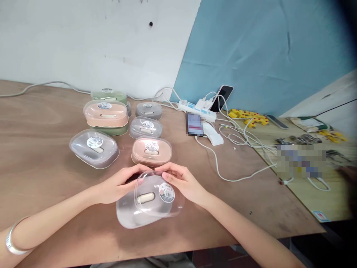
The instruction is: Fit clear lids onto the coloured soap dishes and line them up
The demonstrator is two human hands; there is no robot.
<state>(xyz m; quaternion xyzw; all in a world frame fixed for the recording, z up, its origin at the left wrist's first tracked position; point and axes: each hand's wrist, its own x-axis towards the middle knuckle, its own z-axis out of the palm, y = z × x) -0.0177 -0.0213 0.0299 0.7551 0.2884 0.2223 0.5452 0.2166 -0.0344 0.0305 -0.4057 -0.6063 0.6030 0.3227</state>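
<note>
Near the front of the table lies a grey oval box with a cream, pill-shaped piece on its top. Over its right part sits a clear plastic lid, turned askew and bearing a round label. My right hand grips the lid's far edge, thumb on top and fingers curled behind. At the far left edge, my left hand is closed with its thumb against the lid; its grip on the box beneath is partly hidden. A lidded pink box stands just beyond my fingertips.
Lidded grey, stacked pink and green boxes stand at left, with more grey boxes behind. To the right are a power strip, phones, a white handheld device, loose cables and yellow pieces.
</note>
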